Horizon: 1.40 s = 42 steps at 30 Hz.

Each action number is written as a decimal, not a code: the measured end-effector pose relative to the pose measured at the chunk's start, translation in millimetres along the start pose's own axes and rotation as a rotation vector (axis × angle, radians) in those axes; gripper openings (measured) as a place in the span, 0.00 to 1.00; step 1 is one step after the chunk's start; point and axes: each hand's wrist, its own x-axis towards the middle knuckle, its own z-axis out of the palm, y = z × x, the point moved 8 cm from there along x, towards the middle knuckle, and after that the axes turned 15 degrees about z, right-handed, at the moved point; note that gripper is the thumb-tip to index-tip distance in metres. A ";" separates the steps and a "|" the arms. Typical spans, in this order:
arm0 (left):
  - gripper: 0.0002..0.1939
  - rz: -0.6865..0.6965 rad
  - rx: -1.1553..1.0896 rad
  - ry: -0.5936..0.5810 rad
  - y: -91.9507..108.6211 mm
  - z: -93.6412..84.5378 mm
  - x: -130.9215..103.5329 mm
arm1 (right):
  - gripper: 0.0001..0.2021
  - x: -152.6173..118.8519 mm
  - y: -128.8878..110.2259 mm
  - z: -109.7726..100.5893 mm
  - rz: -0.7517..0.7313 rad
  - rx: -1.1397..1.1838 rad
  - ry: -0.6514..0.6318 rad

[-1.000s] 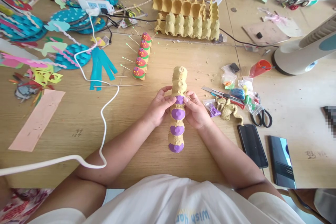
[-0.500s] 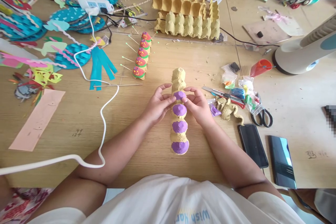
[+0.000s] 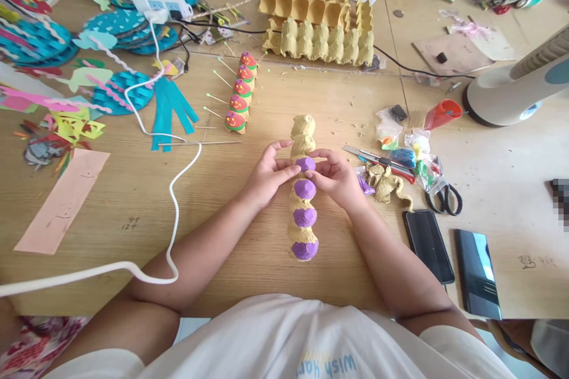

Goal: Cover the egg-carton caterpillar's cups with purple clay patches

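A strip of egg carton [image 3: 304, 125] with a row of bumps points away from me in front of my chest. Its nearer bumps carry purple clay [image 3: 304, 217]; the far end is plain yellowish. My left hand [image 3: 272, 176] grips the strip from the left, thumb at the farthest purple patch. From the right, my right hand [image 3: 334, 176] holds the same strip, thumb and fingers around that patch. Beyond them to the left lies a finished-looking strip with red and green faces [image 3: 241, 89] and pins sticking out.
Egg cartons [image 3: 326, 41] lie at the back. On the right are a utility knife [image 3: 377, 160], scissors [image 3: 444, 198], clay bags, a red cup [image 3: 446, 111] and two phones [image 3: 428, 246]. A white cable [image 3: 175, 207] and paper crafts spread across the left.
The strip has tilted slightly in my hands, its purple bumps shifting a little. My right thumb has moved slightly down and left on it.
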 end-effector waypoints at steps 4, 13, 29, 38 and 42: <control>0.38 0.012 0.010 0.008 1.6 -0.7 0.9 | 0.23 -0.4 -1.0 3.2 0.039 0.051 -0.047; 0.35 0.100 0.115 -0.062 6.5 2.1 0.5 | 0.20 -1.5 3.4 4.4 0.159 0.322 0.020; 0.40 0.021 0.017 -0.031 1.6 1.1 -0.2 | 0.27 0.7 -0.7 6.1 0.094 0.222 -0.055; 0.35 -0.014 -0.035 -0.030 -0.3 0.2 1.2 | 0.24 -4.4 -9.7 4.7 0.016 0.030 0.009; 0.34 -0.029 -0.060 -0.026 -3.0 -0.2 0.4 | 0.25 -6.2 -11.8 3.1 0.010 0.003 0.041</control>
